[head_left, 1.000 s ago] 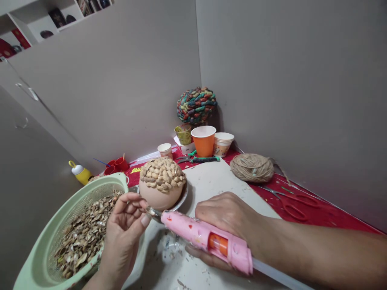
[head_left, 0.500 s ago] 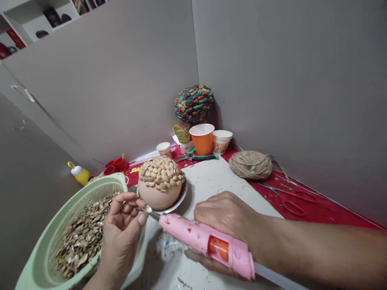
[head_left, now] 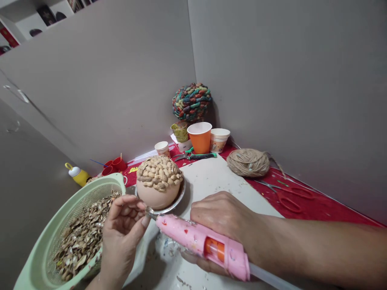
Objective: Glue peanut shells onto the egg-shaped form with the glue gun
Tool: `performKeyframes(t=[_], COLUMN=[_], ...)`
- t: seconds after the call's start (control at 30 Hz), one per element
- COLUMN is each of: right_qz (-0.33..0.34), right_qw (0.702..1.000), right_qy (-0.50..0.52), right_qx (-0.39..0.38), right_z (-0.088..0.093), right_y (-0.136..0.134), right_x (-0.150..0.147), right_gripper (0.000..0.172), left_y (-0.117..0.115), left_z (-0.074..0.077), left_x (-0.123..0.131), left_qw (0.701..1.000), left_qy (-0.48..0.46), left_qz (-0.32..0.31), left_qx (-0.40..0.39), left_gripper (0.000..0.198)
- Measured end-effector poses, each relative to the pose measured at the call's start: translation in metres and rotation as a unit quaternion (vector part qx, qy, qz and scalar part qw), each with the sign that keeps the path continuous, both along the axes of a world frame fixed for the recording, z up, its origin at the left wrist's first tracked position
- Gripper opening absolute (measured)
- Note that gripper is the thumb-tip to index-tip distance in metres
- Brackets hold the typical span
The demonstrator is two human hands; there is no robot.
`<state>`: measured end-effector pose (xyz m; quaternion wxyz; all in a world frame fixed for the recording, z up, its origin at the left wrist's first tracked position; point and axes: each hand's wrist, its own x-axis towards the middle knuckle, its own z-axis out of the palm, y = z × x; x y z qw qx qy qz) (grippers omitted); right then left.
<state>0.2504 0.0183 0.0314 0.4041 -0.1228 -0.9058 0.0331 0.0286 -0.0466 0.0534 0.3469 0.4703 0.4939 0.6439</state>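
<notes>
My right hand point(head_left: 222, 213) is wrapped round a pink hot glue gun point(head_left: 193, 235), with a clear glue stick point(head_left: 269, 278) coming out of its back. The nozzle points left, at a small shell piece point(head_left: 148, 211) pinched between the thumb and fingers of my left hand point(head_left: 127, 229). The tip seems to touch the shell's pale hollow side. Just behind stands a smooth, round beige form point(head_left: 159, 196), its upper part covered with peanut shells point(head_left: 160, 171). It rests in a shallow silvery dish point(head_left: 183, 189). A green colander point(head_left: 33, 245) full of loose shells point(head_left: 81, 237) stands left of my left hand.
A multicoloured ball point(head_left: 192, 101), an orange cup point(head_left: 199, 139), paper cups point(head_left: 219, 139) and pliers point(head_left: 202, 156) stand or lie at the back. Twine point(head_left: 248, 162) and red-handled scissors point(head_left: 288, 203) are at the right. Small red pots point(head_left: 119, 163) and a yellow bottle point(head_left: 80, 176) sit back left.
The view has shifted slightly, so everything appears a little further left. Both hands keep their grips, and the nozzle stays at the shell piece.
</notes>
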Motion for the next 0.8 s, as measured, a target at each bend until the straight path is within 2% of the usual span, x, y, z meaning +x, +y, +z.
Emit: performKeyframes(t=[0.33,0.8], right_qz=[-0.01,-0.009], right_qw=[0.998,0.997], right_qy=[-0.059,-0.072], right_qx=[0.019,0.003], right_z=[-0.0002,0.003], right_y=[0.0014,0.0028], right_x=[0.0032,0.0045], right_gripper=[0.031,0.029], left_y=[-0.0006,0.0009], left_z=[-0.001,-0.004], left_x=[-0.0001,-0.0057], left_qw=[1.0,0.998], left_qy=[0.017,0.035], left_qz=[0.003,0.006], left_qx=[0.014,0.048], left_gripper=[0.032,0.03])
